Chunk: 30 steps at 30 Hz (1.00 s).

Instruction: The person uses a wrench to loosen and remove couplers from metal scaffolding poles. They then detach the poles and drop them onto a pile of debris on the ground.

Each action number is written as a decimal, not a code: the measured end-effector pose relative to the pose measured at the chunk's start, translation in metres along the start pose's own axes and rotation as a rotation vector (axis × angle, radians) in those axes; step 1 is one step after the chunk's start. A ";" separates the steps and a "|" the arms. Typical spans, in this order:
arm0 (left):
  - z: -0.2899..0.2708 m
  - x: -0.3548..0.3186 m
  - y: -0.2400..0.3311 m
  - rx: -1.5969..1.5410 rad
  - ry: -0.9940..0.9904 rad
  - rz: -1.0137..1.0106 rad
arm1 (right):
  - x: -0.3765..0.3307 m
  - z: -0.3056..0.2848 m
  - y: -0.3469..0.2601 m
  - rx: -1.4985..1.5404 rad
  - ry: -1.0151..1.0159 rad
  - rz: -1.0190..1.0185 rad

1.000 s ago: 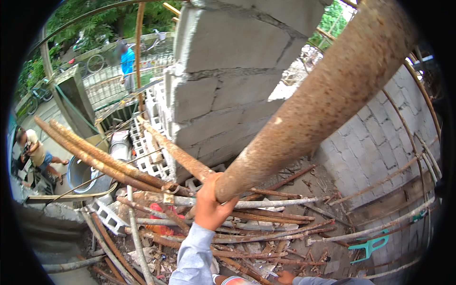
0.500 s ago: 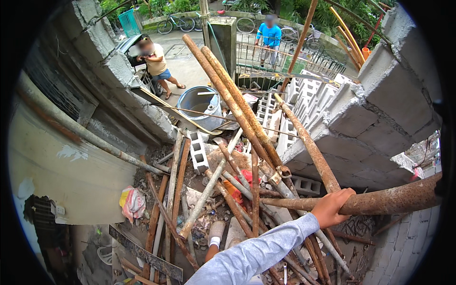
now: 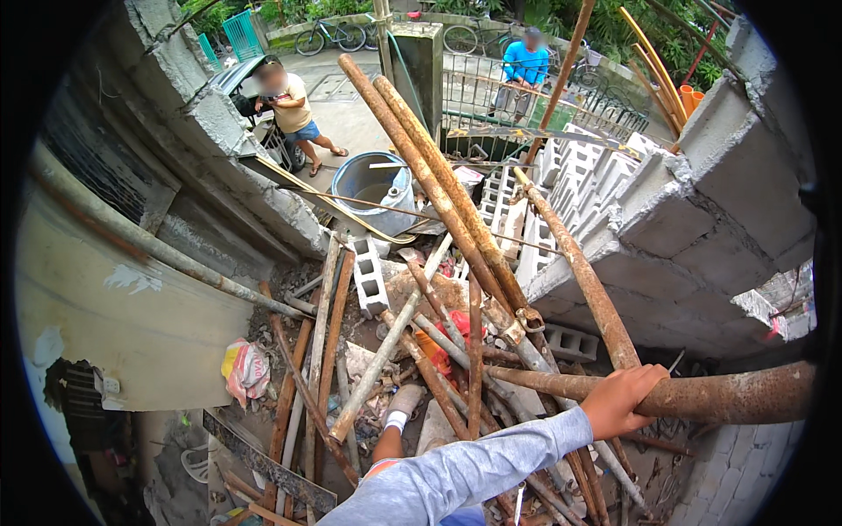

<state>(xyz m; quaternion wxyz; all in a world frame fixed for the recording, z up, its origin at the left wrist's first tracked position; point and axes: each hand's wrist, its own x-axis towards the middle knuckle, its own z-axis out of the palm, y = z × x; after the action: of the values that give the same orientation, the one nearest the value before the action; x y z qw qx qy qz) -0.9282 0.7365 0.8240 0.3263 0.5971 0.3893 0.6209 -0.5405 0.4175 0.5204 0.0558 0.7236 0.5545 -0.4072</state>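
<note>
At 4 o'clock, the person's left hand has its fingers wrapped over a thick rusty pipe reaching toward the right rim; the right hand's fingers cannot be told. A thinner pipe slants down from 1 o'clock to the left hand. A tub stands at 11 o'clock, a sack at 8.
</note>
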 end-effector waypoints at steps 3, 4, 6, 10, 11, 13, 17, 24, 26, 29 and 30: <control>-0.001 0.000 -0.004 0.016 -0.030 -0.004 | -0.004 0.013 -0.010 0.039 0.041 0.012; -0.001 0.000 -0.005 0.014 -0.045 0.006 | -0.008 0.017 -0.012 0.056 0.057 0.023; -0.001 0.001 -0.007 0.010 -0.076 0.021 | -0.016 0.030 -0.021 0.094 0.087 0.041; 0.000 0.015 -0.019 -0.088 -0.188 -0.025 | -0.037 0.054 -0.025 0.161 0.152 0.074; -0.004 0.020 -0.019 -0.115 -0.194 -0.012 | -0.043 0.059 -0.027 0.173 0.164 0.071; -0.006 0.025 -0.022 -0.145 -0.242 0.017 | -0.055 0.073 -0.021 0.204 0.211 0.052; 0.001 0.021 -0.035 -0.214 -0.252 0.088 | -0.080 0.095 -0.032 0.224 0.086 0.182; -0.006 0.016 -0.036 -0.273 -0.413 0.007 | -0.100 0.122 -0.093 0.296 0.202 0.262; 0.005 0.018 -0.038 -0.269 -0.403 0.050 | -0.103 0.130 -0.098 0.324 0.312 0.246; -0.007 0.028 -0.041 -0.238 -0.479 0.005 | -0.097 0.126 -0.118 0.336 0.564 0.105; -0.007 0.026 -0.050 -0.225 -0.329 0.119 | -0.093 0.077 -0.181 0.379 0.376 0.289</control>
<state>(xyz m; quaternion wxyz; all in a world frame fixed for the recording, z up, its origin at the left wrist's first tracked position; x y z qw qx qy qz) -0.9401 0.7831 0.7929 0.4128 0.6722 0.2228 0.5728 -0.7397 0.3750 0.5976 -0.1263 0.8554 0.3604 -0.3499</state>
